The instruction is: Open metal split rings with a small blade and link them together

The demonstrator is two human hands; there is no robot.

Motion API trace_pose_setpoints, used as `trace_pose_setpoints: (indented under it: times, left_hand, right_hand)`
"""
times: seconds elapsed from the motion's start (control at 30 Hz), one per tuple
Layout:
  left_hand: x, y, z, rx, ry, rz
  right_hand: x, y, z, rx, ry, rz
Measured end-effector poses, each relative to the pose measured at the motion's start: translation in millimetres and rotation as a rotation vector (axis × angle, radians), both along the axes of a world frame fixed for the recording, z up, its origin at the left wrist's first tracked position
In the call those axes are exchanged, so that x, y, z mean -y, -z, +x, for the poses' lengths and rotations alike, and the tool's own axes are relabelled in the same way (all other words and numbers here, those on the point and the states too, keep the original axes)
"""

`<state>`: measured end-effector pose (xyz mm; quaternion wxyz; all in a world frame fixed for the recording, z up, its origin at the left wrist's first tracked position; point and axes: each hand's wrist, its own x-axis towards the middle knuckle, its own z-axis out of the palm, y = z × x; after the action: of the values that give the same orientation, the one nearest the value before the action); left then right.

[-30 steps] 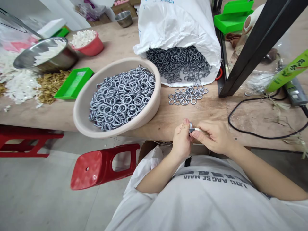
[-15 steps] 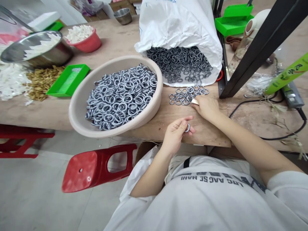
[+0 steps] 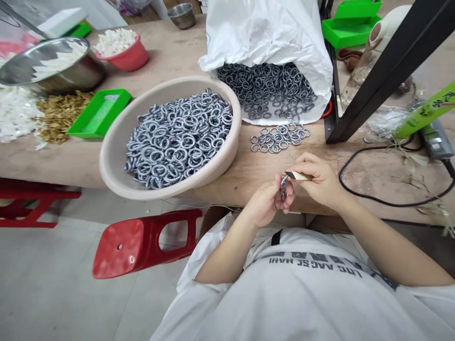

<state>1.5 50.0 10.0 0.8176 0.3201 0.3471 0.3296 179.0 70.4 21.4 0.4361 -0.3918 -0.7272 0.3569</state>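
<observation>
Grey rings point(image 3: 284, 185) are pinched in my left hand point(image 3: 267, 201), just over the table's front edge. My right hand point(image 3: 318, 180) grips a small pale-handled blade point(image 3: 298, 175), its dark tip touching or very close to the rings. Beyond my hands lies a loose group of rings point(image 3: 279, 137) on the wooden table point(image 3: 227, 184). Behind that, a white sack point(image 3: 266, 33) lies open with many dark rings point(image 3: 265, 85) at its mouth. A large pale basin point(image 3: 106, 161) heaped with grey rings stands to the left.
A black metal post point(image 3: 373, 76) and a black cable point(image 3: 355, 196) are on the right. Farther left are a green tray point(image 3: 83, 130), a red bowl point(image 3: 137, 57) and a steel bowl point(image 3: 81, 71). A red stool point(image 3: 117, 251) stands below the table.
My right hand has drawn back from the loose rings with the blade, toward my left hand. More than one ring now shows in my left hand. The view has shifted slightly.
</observation>
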Motion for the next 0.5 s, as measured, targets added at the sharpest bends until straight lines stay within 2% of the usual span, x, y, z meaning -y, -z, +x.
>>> trace_pose_setpoints:
  times: [0.07,0.13,0.23,0.33,0.5]
  left_hand:
    - [3,-4.8,2,0.039,-0.033,-0.012]
    - [7,-6.5,6,-0.016,-0.129,0.014]
    - [10,-5.0,13,-0.097,-0.235,0.121]
    - [11,-4.5,15,-0.082,-0.244,0.212]
    - [10,-8.9,13,-0.023,-0.275,0.167]
  right_hand:
    - [-1,1.8,2,-0.035,-0.045,-0.002]
    - [0,3.0,0,-0.090,-0.052,-0.040]
    - [4,2.2,-6,-0.187,0.012,-0.178]
    - [10,-2.5,-6,-0.212,0.080,-0.277]
    - [25,-14.4,3,0.160,0.010,-0.045]
